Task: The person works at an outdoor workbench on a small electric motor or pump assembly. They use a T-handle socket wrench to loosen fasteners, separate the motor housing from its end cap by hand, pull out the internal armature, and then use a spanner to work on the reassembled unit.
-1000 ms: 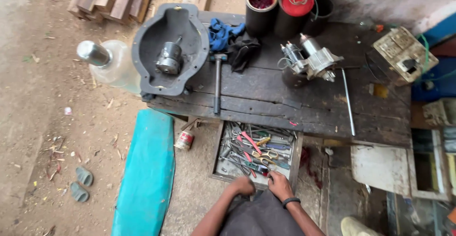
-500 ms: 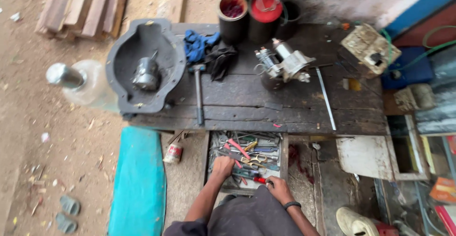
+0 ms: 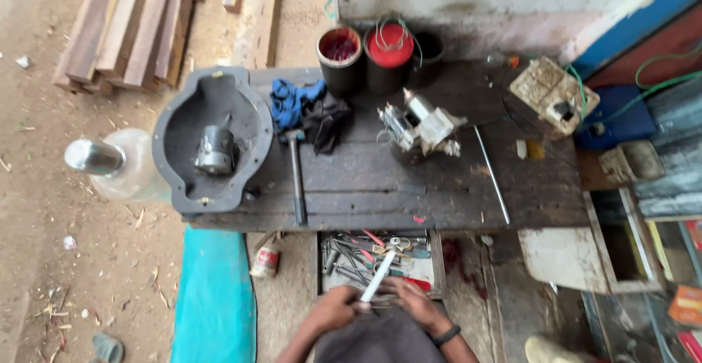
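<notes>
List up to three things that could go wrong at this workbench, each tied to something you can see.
1. The hammer lies with its handle end at the bench's front edge, above the open tool drawer; a knock could drop it.
2. Both hands, left hand and right hand, grip a pale tool over crowded tools; fingers might snag.

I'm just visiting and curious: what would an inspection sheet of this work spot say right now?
Surface: dark, worn wooden workbench, planks stained.
Job's things: a white-handled tool held by both hands over an open drawer of tools.
Clutter: grey metal housing, hammer, blue and black rags, small motor assembly, thin metal rod, red-topped canisters.
Hands: left hand and right hand, fingers closed on the tool.
Cables: green wire at the right.
Surroundings: dirt floor, stacked timber, teal sheet, clear jug.
</notes>
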